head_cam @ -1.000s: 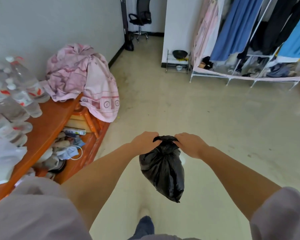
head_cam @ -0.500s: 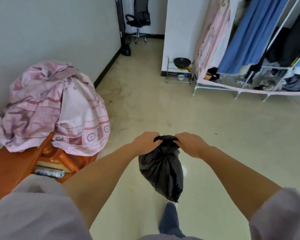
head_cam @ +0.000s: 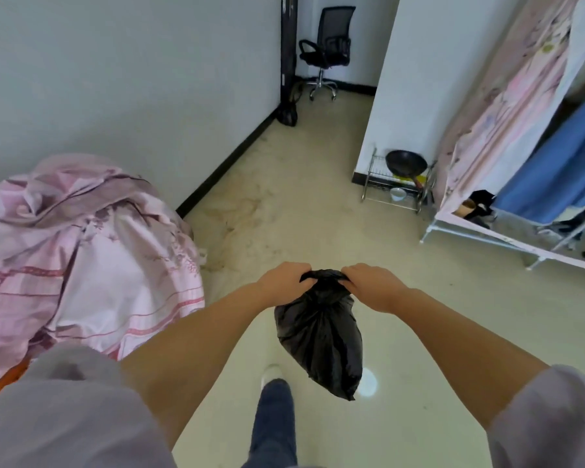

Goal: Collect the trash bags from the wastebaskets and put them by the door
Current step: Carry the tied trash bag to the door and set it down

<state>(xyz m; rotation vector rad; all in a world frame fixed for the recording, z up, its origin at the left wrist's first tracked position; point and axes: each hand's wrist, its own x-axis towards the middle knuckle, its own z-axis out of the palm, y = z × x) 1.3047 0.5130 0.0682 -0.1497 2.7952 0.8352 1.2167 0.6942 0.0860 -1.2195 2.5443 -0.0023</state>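
1. Right now, both hands are out in front at the centre of the frame, the left hand (head_cam: 284, 282) and the right hand (head_cam: 372, 285) each curled round the gathered neck of a crumpled black plastic trash bag (head_cam: 320, 336).
2. The bag hangs free below the fists, well above the pale glossy floor (head_cam: 301, 211), its bottom corner pointing down toward lower centre.
3. Just left of the bag's tip, a leg in dark blue trousers (head_cam: 272, 420) ends in a white shoe (head_cam: 271, 371) on the floor.
4. At the left edge, a rumpled pink patterned bedsheet (head_cam: 81, 251) is heaped up.
5. Upper centre, a black mesh office chair (head_cam: 328, 49) stands on a chrome base, and a second dark bag (head_cam: 287, 114) sits at the foot of a dark door frame (head_cam: 288, 45).
6. Right of centre, a black wok (head_cam: 406, 162) rests on a small wire rack (head_cam: 395, 187), beside a white-framed clothes rack with a blue garment (head_cam: 554, 170) hanging.
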